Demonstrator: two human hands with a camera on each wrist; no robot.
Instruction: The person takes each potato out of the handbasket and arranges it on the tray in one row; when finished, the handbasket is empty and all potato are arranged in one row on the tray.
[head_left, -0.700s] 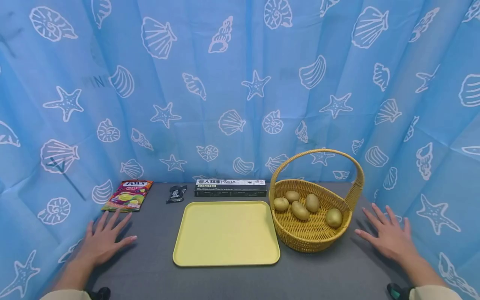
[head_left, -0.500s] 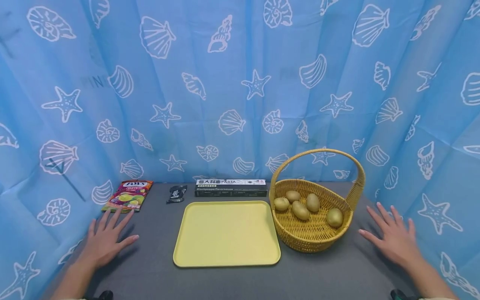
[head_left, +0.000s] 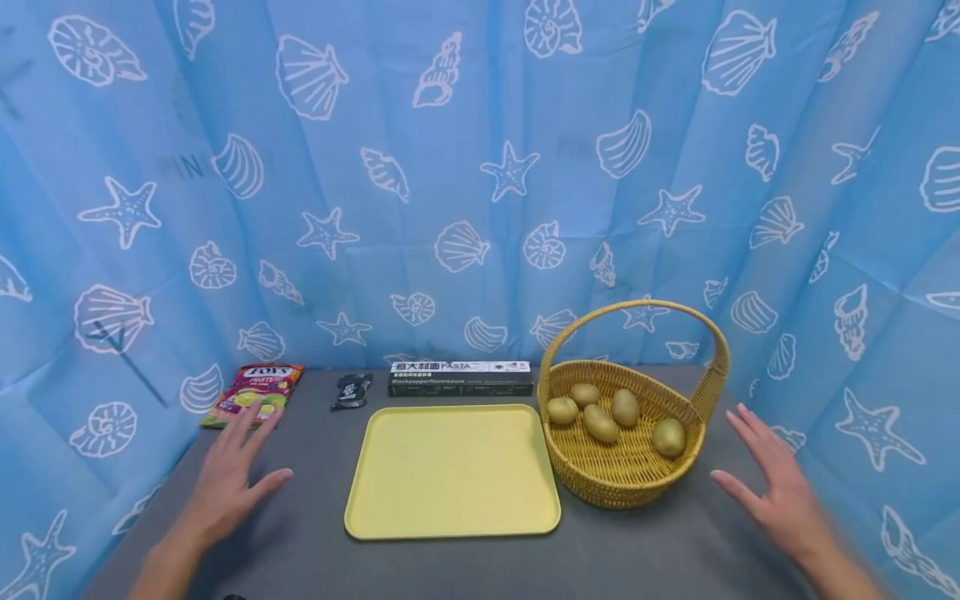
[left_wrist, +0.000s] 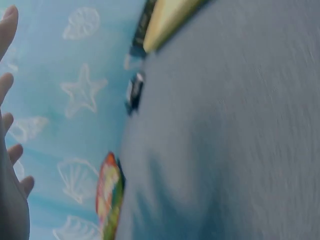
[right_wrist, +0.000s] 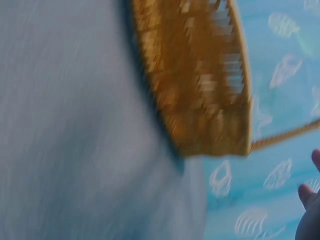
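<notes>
My left hand (head_left: 228,479) is held over the left side of the table with fingers straight and thumb spread, holding nothing. Its fingertips overlap the lower edge of a Fox's fruits candy bag (head_left: 253,393) in the head view. On the other side, my right hand (head_left: 780,492) is also empty, fingers extended, just right of a wicker basket (head_left: 615,493). Several brownish-gold, potato-like round things (head_left: 625,407) lie inside that basket. Between the hands sits a yellow tray (head_left: 452,475). In the right wrist view the basket (right_wrist: 200,100) is blurred.
Behind the tray stands a long black and white pasta box (head_left: 460,379). A small black wrapped packet (head_left: 351,391) lies left of the box. A blue curtain (head_left: 465,183) with white shells encloses the grey table (head_left: 420,571) at the back and sides.
Both hands have turned from palm-down with spread fingers to more sideways, fingers closer together. The left hand has shifted right, toward the tray. The objects stay put.
</notes>
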